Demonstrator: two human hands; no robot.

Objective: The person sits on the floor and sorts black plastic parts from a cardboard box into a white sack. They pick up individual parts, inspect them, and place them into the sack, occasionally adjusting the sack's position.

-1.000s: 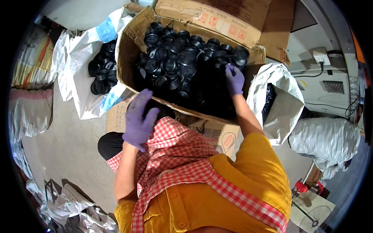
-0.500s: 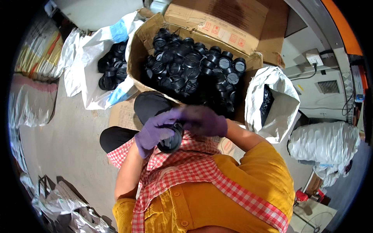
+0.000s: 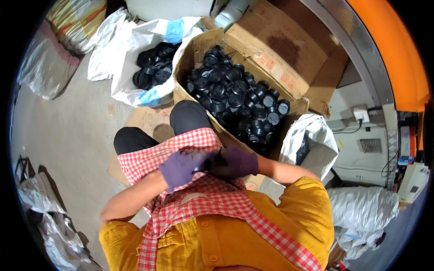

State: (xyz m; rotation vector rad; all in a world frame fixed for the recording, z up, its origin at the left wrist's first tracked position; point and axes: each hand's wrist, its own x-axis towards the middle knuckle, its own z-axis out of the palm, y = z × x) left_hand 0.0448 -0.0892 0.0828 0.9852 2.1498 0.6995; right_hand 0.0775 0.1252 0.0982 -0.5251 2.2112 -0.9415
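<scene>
My left hand (image 3: 180, 168), in a purple knit glove, is closed round a black round plastic cap (image 3: 201, 165) over my lap. My right hand (image 3: 236, 161), gloved alike, is closed on the cap's other side, against my left fingers. Both gloves are blurred and cover most of the cap. Just beyond my hands stands an open cardboard box (image 3: 186, 53) heaped with black round caps (image 3: 236, 86) of the same sort.
Left of the box sits an open white sack (image 3: 129, 58) with more black caps (image 3: 156, 65). Another white sack (image 3: 322, 142) stands at its right, dark pieces inside. Flattened cardboard (image 3: 147, 121) lies under my knees. Wrapped sacks (image 3: 49, 67) line the far left.
My head view has turned, so the box appears shifted rightward and tilted. My hands have come closer together round the cap, which shows less than before.
</scene>
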